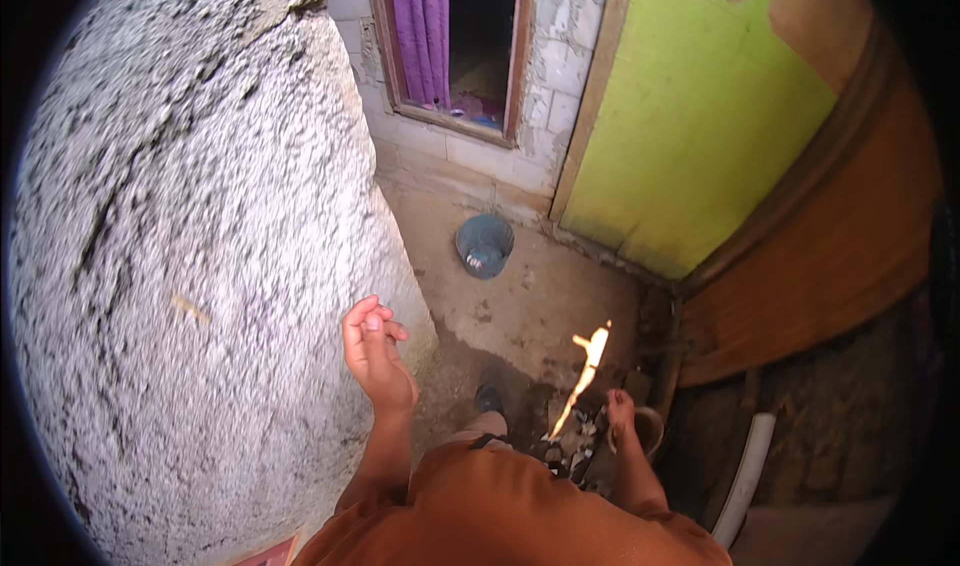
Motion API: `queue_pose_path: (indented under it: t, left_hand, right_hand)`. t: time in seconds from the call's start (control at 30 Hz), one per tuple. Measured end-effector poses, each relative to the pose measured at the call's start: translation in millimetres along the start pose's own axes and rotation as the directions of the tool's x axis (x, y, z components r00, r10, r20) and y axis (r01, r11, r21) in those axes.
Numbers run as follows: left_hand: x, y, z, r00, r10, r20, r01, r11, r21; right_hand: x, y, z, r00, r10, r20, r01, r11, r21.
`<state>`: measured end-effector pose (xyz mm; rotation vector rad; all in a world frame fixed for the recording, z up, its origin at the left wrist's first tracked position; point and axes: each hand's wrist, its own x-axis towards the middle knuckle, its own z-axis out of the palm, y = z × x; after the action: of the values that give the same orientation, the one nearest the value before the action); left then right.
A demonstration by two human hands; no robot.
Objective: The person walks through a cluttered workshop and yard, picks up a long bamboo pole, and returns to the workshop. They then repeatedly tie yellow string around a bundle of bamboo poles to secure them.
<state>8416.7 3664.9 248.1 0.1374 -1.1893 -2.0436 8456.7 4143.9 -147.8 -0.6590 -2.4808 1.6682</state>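
My left hand (378, 361) is raised beside the rough grey wall, palm turned inward. Its fingers are loosely bent and apart, with nothing in them. Low on the right, my right hand (621, 408) looks closed, fingers drawn together; what they hold, if anything, is too small to make out. Just beside and below that hand shows the curved rim of a round container (654, 428), partly covered by my forearm. I cannot tell whether the hand touches it. A blue-grey bucket (485, 246) stands on the concrete floor ahead, with something small and pale inside.
A rough cement wall (220, 246) fills the left side. Ahead are a window with a purple curtain (420, 36) and a yellow-green panel (690, 116). A brown board (820, 256) leans at the right, above a pale pipe (745, 476). Pale debris (580, 441) lies near my feet.
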Motion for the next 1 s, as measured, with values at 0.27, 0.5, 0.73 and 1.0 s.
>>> queue_pose_path:
  t: [0.27,0.5,0.73,1.0]
  left_hand:
    - [159,-124,144,0.991,0.03,0.131,-0.035,0.999,0.038]
    - [343,-174,249,0.785,0.153,0.6,-0.166,0.986,-0.034]
    - [486,-144,343,0.539,0.655,0.53,-0.07,0.662,-0.746]
    - [670,-127,278,0.766,0.538,0.352,0.365,0.087,-0.927]
  right_hand:
    - [118,-41,100,0.611,0.643,0.463,-0.369,0.748,-0.552]
    - [339,-95,215,0.602,0.604,0.523,-0.299,0.777,-0.553]
    - [653,-284,366,0.762,0.101,0.639,0.261,0.856,-0.447]
    - [638,-482,686,0.638,0.18,0.749,0.048,0.961,-0.271]
